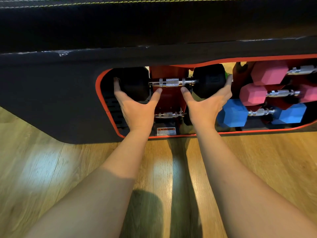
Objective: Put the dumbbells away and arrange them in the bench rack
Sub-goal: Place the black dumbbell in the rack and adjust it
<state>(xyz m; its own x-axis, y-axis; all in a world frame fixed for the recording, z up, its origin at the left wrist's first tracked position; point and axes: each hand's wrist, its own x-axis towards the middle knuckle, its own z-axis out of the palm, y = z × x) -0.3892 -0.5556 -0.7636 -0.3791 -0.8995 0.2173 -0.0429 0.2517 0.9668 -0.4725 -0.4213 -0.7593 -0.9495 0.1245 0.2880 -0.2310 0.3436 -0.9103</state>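
Observation:
A large black dumbbell with a chrome knurled handle lies across the red bench rack inside the bench's side opening. My left hand cups its left head, thumb near the handle and fingers round the outer end. My right hand cups its right head the same way. Below it a second black dumbbell shows only its chrome handle. To the right, two pink dumbbells and a blue dumbbell sit stacked in the rack.
The black padded bench with a red-trimmed opening fills the upper view. A warning label sits at the rack's base. Wooden floor lies beneath my forearms.

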